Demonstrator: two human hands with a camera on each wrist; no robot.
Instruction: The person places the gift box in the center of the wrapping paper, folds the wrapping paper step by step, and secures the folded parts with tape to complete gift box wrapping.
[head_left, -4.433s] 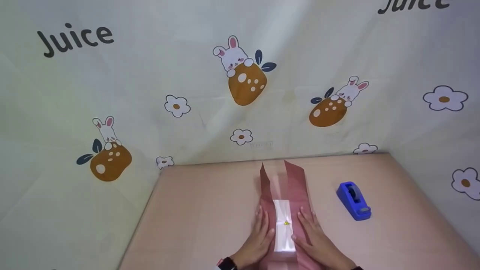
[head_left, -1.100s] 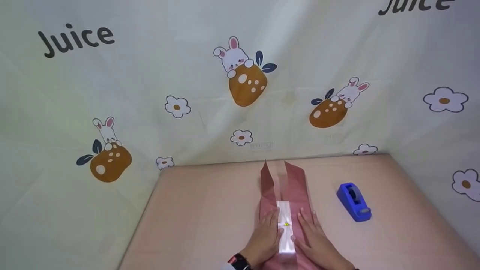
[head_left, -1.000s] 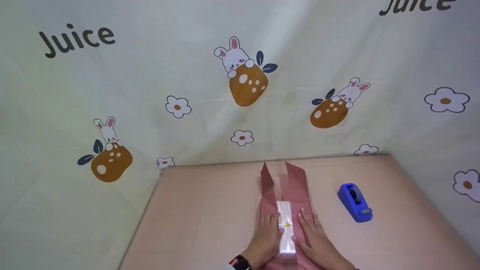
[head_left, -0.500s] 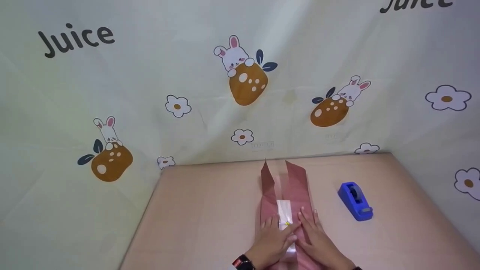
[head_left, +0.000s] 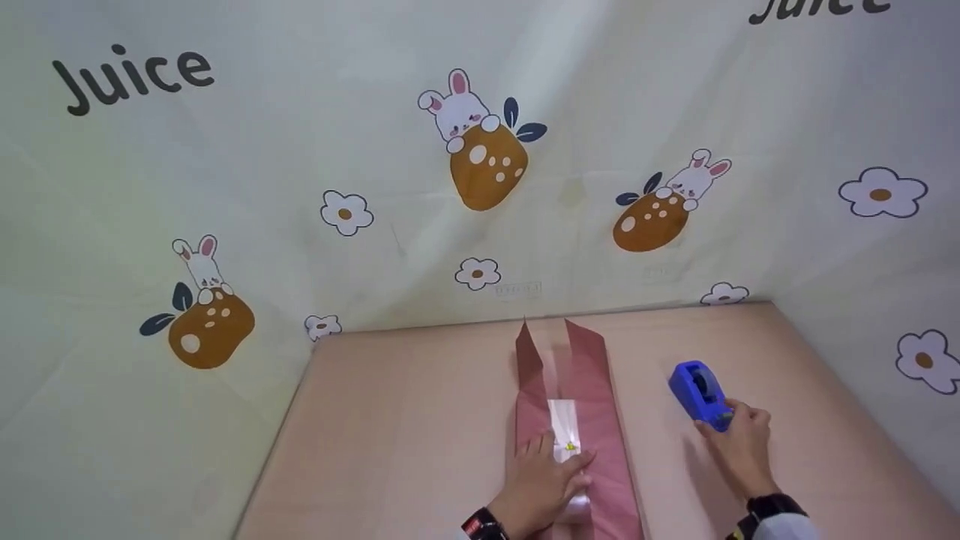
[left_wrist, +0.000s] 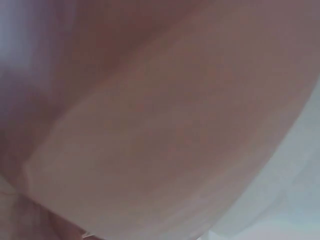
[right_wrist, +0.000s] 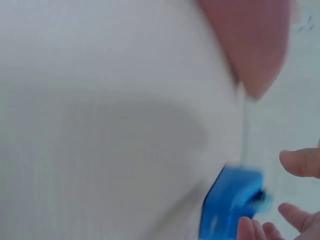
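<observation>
A sheet of dusty-pink wrapping paper [head_left: 611,450] is folded up along both sides of a white box [head_left: 562,420], its far ends standing up as two flaps. A small yellow ornament [head_left: 570,447] marks the middle of the box top. My left hand [head_left: 532,480] lies across paper and box, fingers on the left fold and thumb reaching to the right fold. At the front of the blue tape dispenser [head_left: 694,382] is my right hand [head_left: 742,446], thumb and forefinger spread apart near its cutter. The right wrist view shows the dispenser [right_wrist: 227,200] beside those parted fingers; the left wrist view is mostly blur.
The pink-beige tabletop [head_left: 405,420] extends left of the paper and right of the dispenser. Behind it hangs a pale backdrop [head_left: 405,262] printed with rabbits, fruit and flowers.
My right hand has left the paper's right side and moved right to the tape dispenser. My left hand has shifted right, its thumb now across the box to the right fold.
</observation>
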